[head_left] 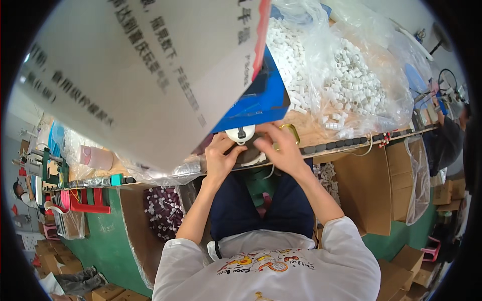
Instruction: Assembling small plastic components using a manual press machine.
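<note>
At the bench edge, my left hand [221, 155] is closed, thumb and fingertips meeting below a white round part [241, 134] with a dark fitting. Whatever sits between those fingertips is too small to make out. This white part is at the bottom of a blue box-shaped machine [256, 103]. My right hand [282, 149] reaches in from the other side, fingers bent toward the same spot. Its fingertips are blurred, so their grip is unclear. Close by the right hand lies a small gold-rimmed dish [289, 135].
A large printed white sheet [135, 65] covers the upper left. White plastic caps [354, 75] lie heaped on clear film at the right. Below the bench, an open carton holds white-and-purple pieces [163, 210]; another cardboard box [364, 185] stands right. A person [447, 135] is at far right.
</note>
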The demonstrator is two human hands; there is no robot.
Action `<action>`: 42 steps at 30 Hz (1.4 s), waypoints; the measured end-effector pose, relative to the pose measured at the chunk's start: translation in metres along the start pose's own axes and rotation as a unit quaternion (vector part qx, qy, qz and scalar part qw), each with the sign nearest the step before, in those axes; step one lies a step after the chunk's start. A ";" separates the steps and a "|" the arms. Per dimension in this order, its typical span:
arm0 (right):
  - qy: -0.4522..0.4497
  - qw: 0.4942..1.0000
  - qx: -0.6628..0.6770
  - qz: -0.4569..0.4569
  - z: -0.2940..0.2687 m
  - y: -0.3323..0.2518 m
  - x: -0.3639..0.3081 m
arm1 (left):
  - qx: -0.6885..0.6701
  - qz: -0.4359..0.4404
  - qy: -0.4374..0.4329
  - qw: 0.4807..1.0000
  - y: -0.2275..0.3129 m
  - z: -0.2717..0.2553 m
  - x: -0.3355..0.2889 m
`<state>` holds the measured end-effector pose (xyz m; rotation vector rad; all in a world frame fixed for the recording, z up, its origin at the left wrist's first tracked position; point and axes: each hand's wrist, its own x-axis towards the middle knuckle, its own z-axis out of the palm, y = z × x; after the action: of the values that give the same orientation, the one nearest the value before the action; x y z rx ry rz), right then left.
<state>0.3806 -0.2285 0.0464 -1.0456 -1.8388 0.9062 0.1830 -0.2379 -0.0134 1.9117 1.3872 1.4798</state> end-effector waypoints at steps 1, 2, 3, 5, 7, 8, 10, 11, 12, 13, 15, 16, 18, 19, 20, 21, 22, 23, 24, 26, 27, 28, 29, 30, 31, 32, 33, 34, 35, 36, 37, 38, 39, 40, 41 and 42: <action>0.018 0.999 -0.014 -0.048 0.007 -0.002 0.003 | 0.011 0.003 -0.004 1.000 0.001 0.000 0.000; 0.036 0.994 -0.028 -0.096 0.014 0.000 0.007 | 0.012 0.002 -0.003 1.000 0.001 0.000 0.000; 0.047 0.991 -0.024 -0.126 0.022 0.007 0.010 | 0.002 -0.014 -0.003 1.000 0.001 0.000 -0.001; 0.029 0.992 -0.021 -0.119 0.025 0.011 0.011 | -0.009 -0.041 -0.013 0.999 0.005 -0.001 -0.002; 0.018 0.993 -0.001 -0.114 0.023 0.013 0.015 | -0.004 -0.055 -0.014 0.998 0.009 -0.001 -0.003; 0.014 0.994 0.008 -0.112 0.021 0.013 0.017 | -0.001 -0.069 -0.016 0.998 0.012 0.000 -0.002; 0.078 0.959 0.271 -0.009 0.017 0.018 0.022 | 0.035 -0.065 -0.004 0.997 0.021 -0.001 0.000; 0.098 0.962 0.253 0.034 0.010 0.018 0.027 | 0.073 -0.061 0.009 0.995 0.023 -0.001 0.000; 0.099 0.962 0.253 0.035 0.005 0.023 0.029 | 0.072 -0.062 0.008 0.995 0.024 0.000 0.000; 0.109 0.956 0.271 0.041 0.002 0.030 0.030 | 0.055 -0.112 0.015 0.992 0.024 0.001 0.001; 0.115 0.952 0.278 0.056 0.000 0.034 0.028 | 0.012 -0.168 -0.005 0.986 0.024 0.000 0.008; 0.119 0.950 0.281 0.063 -0.001 0.036 0.028 | 0.012 -0.167 -0.005 0.986 0.023 -0.002 0.012; 0.092 0.952 0.278 0.092 0.001 0.031 0.025 | 0.004 -0.172 -0.031 0.985 0.021 -0.005 0.012; 0.091 0.952 0.278 0.092 0.005 0.030 0.022 | 0.011 -0.149 -0.034 0.988 0.019 -0.005 0.008; 0.068 0.963 0.256 0.057 0.009 0.029 0.020 | 0.010 -0.147 -0.033 0.989 0.017 -0.004 0.006; 0.045 0.971 0.233 0.021 0.013 0.028 0.019 | 0.007 -0.132 -0.028 0.991 0.015 -0.003 0.005; 0.045 0.972 0.232 0.019 0.017 0.026 0.020 | 0.004 -0.117 -0.023 0.993 0.013 -0.003 0.005; 0.025 0.975 0.221 0.012 0.023 0.025 0.020 | 0.004 -0.117 -0.023 0.993 0.013 -0.002 0.004; 0.004 0.978 0.210 0.004 0.026 0.022 0.020 | 0.004 -0.113 -0.018 0.993 0.013 -0.002 0.004; -0.007 0.990 0.140 0.010 0.025 0.015 0.020 | 0.004 -0.109 -0.013 0.994 0.014 0.000 0.002; 0.004 0.995 0.099 -0.004 0.026 0.014 0.020 | 0.018 -0.087 0.007 0.996 0.016 0.002 0.002; 0.015 0.998 0.059 -0.019 0.026 0.014 0.020 | 0.033 -0.065 0.027 0.997 0.017 0.003 0.001; 0.013 0.998 0.060 -0.017 0.026 0.012 0.019 | 0.033 -0.067 0.027 0.997 0.016 0.002 -0.001; -0.018 0.996 0.082 0.036 0.026 0.010 0.019 | 0.049 -0.060 0.015 0.997 0.014 0.002 -0.004; -0.034 0.993 0.094 0.061 0.026 0.012 0.018 | 0.065 -0.052 0.004 0.996 0.013 0.002 -0.007; -0.050 0.989 0.105 0.087 0.026 0.014 0.016 | 0.066 -0.052 0.005 0.996 0.014 0.001 -0.009; -0.020 0.996 0.082 0.043 0.023 0.028 0.013 | 0.024 -0.081 0.036 0.996 0.015 0.002 -0.012; 0.010 0.998 0.058 -0.001 0.020 0.040 0.010 | -0.017 -0.110 0.067 0.992 0.016 0.002 -0.016; 0.080 0.990 0.113 0.012 0.014 0.050 0.008 | -0.013 -0.112 0.054 0.992 0.020 -0.003 -0.017; 0.109 0.946 0.302 0.036 0.000 0.050 0.002 | -0.011 -0.115 0.057 0.992 0.016 -0.010 -0.020; 0.164 0.939 0.300 0.037 -0.009 0.054 -0.004 | -0.018 -0.120 0.054 0.991 0.012 -0.016 -0.023; 0.178 0.946 0.266 0.043 -0.022 0.054 -0.009 | -0.026 -0.125 0.050 0.991 0.012 -0.020 -0.025; 0.192 0.952 0.233 0.049 -0.030 0.052 -0.014 | -0.049 -0.086 0.070 0.993 0.015 -0.017 -0.020; 0.188 0.953 0.234 0.051 -0.034 0.049 -0.017 | -0.047 -0.089 0.073 0.992 0.015 -0.014 -0.018; 0.200 0.947 0.244 0.069 -0.035 0.045 -0.019 | 0.000 -0.098 0.033 0.995 0.016 -0.012 -0.016; 0.211 0.940 0.254 0.086 -0.034 0.042 -0.020 | 0.047 -0.106 -0.007 0.993 0.016 -0.011 -0.013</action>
<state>0.4309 -0.2230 0.0181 -0.9812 -1.0900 1.0857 0.1817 -0.2590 -0.0040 1.7598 1.6228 1.3198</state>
